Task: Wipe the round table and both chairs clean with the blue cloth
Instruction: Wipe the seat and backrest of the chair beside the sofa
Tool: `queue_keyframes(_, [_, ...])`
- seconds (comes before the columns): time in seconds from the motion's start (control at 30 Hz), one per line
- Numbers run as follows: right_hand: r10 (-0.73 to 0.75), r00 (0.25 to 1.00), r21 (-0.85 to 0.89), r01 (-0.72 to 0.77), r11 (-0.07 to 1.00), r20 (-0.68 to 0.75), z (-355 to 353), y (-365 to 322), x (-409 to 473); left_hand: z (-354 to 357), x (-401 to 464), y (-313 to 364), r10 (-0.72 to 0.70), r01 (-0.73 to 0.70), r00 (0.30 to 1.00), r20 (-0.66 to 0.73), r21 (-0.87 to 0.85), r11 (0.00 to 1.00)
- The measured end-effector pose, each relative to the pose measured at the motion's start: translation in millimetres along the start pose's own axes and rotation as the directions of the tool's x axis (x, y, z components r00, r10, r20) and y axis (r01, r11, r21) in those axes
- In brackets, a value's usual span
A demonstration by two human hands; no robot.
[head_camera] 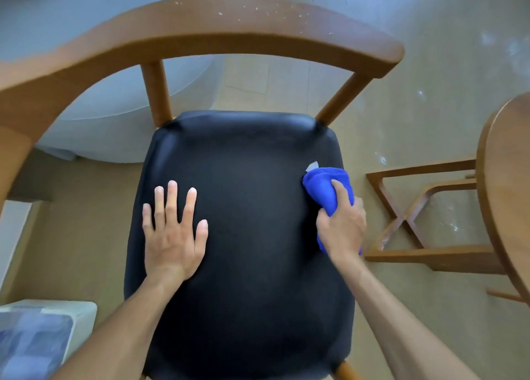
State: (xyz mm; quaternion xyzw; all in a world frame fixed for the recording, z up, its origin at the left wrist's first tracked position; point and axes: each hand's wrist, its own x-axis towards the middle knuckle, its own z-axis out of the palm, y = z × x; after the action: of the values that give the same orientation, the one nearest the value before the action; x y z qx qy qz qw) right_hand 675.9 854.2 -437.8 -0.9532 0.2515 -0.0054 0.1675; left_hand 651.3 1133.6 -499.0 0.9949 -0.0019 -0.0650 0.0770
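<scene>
**Blue cloth reaches the seat's edge**

My right hand is clenched around the blue cloth, thumb over the top and fingers curled beneath, bunching it into a soft wad pressed against the right rim of the black seat. My left hand lies flat on the cushion, fingers straight and spread, gripping nothing (a brace, by my reckoning, to steady the chair). The cloth looks light and limp, and a pale tag pokes from its far end; I judge it best held as now, gathered in the palm, so a broad pad meets the surface. The seat's smooth covering should let it glide, though the padded edge may give under pressure. Beyond the seat curves the wooden backrest, flecked with pale specks that seem to want wiping. To the right stands the round table, its crossed base on the floor.
</scene>
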Motion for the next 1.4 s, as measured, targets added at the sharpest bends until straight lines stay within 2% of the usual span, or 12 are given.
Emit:
queue_keyframes(0.07, [-0.058,0.998,-0.003,0.058,0.998,0.000,10.3,-28.7,-32.9,-4.2,-1.0,1.3,-0.001,0.001,1.000,0.021,0.004,1.000])
queue_keyframes(0.17, [-0.384,0.910,0.091,0.374,0.923,0.158,18.9,-54.6,-104.5,-15.5,-2.1,3.0,-0.005,0.006,0.997,0.075,-0.011,1.000])
queue_keyframes(0.3, [-0.742,0.571,0.097,0.766,0.636,0.351,17.1,-39.1,-154.0,-40.9,4.2,-7.9,0.013,-0.007,0.973,0.231,-0.025,1.000])
queue_keyframes(0.47, [-0.835,0.263,-0.025,0.957,0.288,0.483,-7.0,-26.9,-122.2,-106.4,20.1,-14.8,0.136,-0.150,0.979,0.154,0.085,0.985])
queue_keyframes(0.53, [-0.830,0.412,-0.116,0.910,0.398,0.377,-18.0,-23.7,-93.9,-142.9,34.8,-15.0,0.225,-0.228,0.974,0.038,0.096,0.969])
queue_keyframes(0.63, [-0.469,0.853,-0.143,0.506,0.850,0.231,-30.1,-16.7,-54.8,-193.8,63.9,-18.8,0.307,-0.283,0.943,-0.126,0.175,0.943])
queue_keyframes(0.7, [-0.303,0.917,-0.123,0.343,0.931,0.260,-26.6,-19.0,-55.0,-219.9,78.6,-26.8,0.300,-0.249,0.939,-0.170,0.267,0.931])
queue_keyframes(0.83, [-0.422,0.865,-0.162,0.473,0.866,0.271,-15.2,-29.7,-91.6,-249.0,81.8,-56.1,0.154,-0.112,0.985,-0.075,0.401,0.909])
queue_keyframes(1.03, [-0.409,0.858,0.008,0.428,0.904,0.311,-7.5,-58.0,-18.2,-251.8,78.9,-63.7,0.022,-0.043,0.998,0.051,0.471,0.881])
queue_keyframes(1.23, [-0.327,0.908,-0.045,0.350,0.936,0.263,46.8,-163.4,3.7,-246.0,78.4,-71.3,0.090,-0.092,0.996,0.025,0.422,0.902])
queue_keyframes(1.33, [-0.614,0.747,0.008,0.633,0.774,0.256,57.4,-167.2,-75.3,-244.6,80.8,-70.1,0.085,-0.085,0.996,0.018,0.406,0.910])
queue_keyframes(1.4, [-0.793,0.493,0.130,0.815,0.565,0.357,54.2,-145.2,-142.7,-245.8,80.1,-68.9,0.083,-0.084,0.996,0.020,0.381,0.921])
